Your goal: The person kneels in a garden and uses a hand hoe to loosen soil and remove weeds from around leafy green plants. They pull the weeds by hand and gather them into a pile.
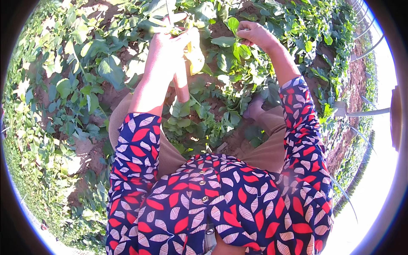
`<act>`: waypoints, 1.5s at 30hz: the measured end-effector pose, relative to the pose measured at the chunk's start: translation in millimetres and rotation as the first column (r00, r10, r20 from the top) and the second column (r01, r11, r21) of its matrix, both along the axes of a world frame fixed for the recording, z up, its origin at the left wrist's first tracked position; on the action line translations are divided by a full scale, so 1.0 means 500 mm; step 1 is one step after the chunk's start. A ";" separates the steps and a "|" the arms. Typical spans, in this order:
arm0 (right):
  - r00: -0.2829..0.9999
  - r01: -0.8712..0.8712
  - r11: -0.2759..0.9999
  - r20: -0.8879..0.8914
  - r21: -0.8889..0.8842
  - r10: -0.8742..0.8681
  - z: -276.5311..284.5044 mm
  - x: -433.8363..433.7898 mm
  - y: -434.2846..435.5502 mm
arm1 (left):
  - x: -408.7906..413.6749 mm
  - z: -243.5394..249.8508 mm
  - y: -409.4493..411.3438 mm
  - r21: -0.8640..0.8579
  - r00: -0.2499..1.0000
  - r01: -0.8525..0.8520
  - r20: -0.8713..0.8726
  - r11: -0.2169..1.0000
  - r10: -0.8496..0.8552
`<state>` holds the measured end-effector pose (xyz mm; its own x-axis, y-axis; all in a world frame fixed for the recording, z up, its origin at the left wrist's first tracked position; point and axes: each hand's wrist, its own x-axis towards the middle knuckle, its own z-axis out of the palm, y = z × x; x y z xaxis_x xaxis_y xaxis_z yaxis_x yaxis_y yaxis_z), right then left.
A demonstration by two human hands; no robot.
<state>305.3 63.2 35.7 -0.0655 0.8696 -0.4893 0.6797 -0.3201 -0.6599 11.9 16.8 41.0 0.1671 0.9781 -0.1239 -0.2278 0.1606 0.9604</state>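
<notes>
My left hand (173, 40), washed out by sunlight, is closed around a bunch of cut-looking leafy stems (175, 30). Pale yellow-green leaves (194, 52) hang from its right side. Below the palm a brown, wooden-looking handle (181, 84) points down towards me; glare hides how it meets the hand and what it belongs to. Further right, the fingers of my right hand (255, 35) are pinched on a bright green leaf (233, 25) among the low plants. More lit leaves (242, 51) lie just under that hand.
Broad-leaved plants (111, 70) cover the ground on all sides, with brown soil (86, 143) showing between them. My bent knees and one shoe (255, 106) are among the leaves. Along the right run curved hoops (366, 112) beside a bare soil strip (353, 76).
</notes>
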 end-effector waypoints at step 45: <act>0.972 0.225 0.786 -0.078 0.576 -0.221 0.091 -0.175 -0.325 | 0.093 -0.055 -0.019 -0.017 0.827 0.559 0.081 0.829 -0.556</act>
